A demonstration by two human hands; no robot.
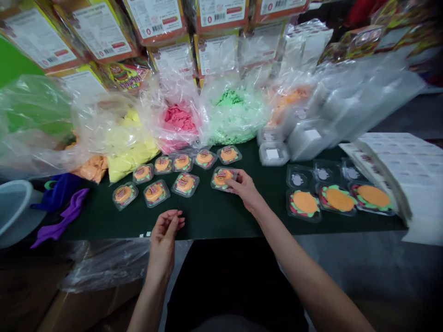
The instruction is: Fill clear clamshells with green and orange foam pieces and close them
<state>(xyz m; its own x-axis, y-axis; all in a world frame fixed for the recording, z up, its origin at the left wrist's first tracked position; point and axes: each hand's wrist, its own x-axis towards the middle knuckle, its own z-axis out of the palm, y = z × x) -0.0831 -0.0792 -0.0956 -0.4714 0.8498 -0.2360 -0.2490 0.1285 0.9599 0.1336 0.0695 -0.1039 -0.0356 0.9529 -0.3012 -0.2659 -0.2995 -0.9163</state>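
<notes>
Left hand point(165, 233) empty, right hand point(245, 188) touching clamshell pack point(223, 178)

- A small clear plastic case point(223, 178) lies flat on the dark green tabletop point(207, 212), closed, with an orange, burger-like piece and a label inside.
- It sits at the right end of the nearer row of like cases, under the right hand's point(246, 189) fingertips.

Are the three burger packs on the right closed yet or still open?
Still open. The three burger packs lie with their clear lids folded back flat on the table, and the orange tops are uncovered.
</notes>
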